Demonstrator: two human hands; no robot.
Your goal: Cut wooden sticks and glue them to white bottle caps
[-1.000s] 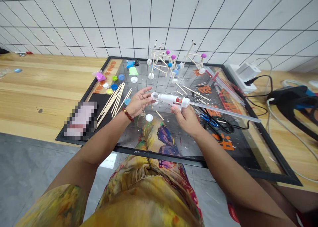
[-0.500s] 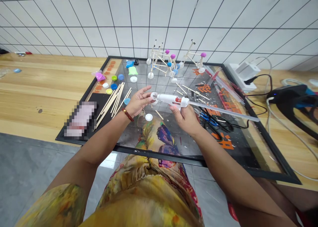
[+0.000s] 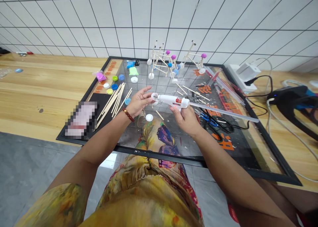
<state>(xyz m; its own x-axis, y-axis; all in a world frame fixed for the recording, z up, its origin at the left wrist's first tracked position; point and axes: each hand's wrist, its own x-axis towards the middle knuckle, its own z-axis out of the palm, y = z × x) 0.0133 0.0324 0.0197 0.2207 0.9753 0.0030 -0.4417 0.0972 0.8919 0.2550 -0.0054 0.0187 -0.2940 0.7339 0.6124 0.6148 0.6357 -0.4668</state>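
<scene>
Our left hand [image 3: 137,103] pinches a small white cap [image 3: 153,95] between thumb and fingers, other fingers spread toward the far side. Our right hand [image 3: 187,119] is wrapped round the grip of a white glue gun [image 3: 170,99], thumb up near its rear. Both are grasping, neither free.

Key relation: nozzle to cap. Gun's long axis runs left-right across us, nozzle left, glue stick [image 3: 223,112] trailing out the back to the right and a bit nearer us. Cap sits right off the left fingertips, straight in line with the nozzle. In our view the tip overlaps the cap; can't tell if it touches. Left hand is the nearer one to the cap, right hand sits behind the gun body. A second white bit shows just under the cap; can't tell if it's the same piece.

Both are up over the glass board [image 3: 174,137] on the table [image 3: 37,88]. Below and near: loose cap [image 3: 149,117], with a short stick [image 3: 159,115] just right of it. Left of the left hand: blue cap [image 3: 127,102], then the long sticks [image 3: 111,103]. Far side: stick models [image 3: 161,65]. Right of the right hand: black cord [image 3: 228,127], coiled.
</scene>
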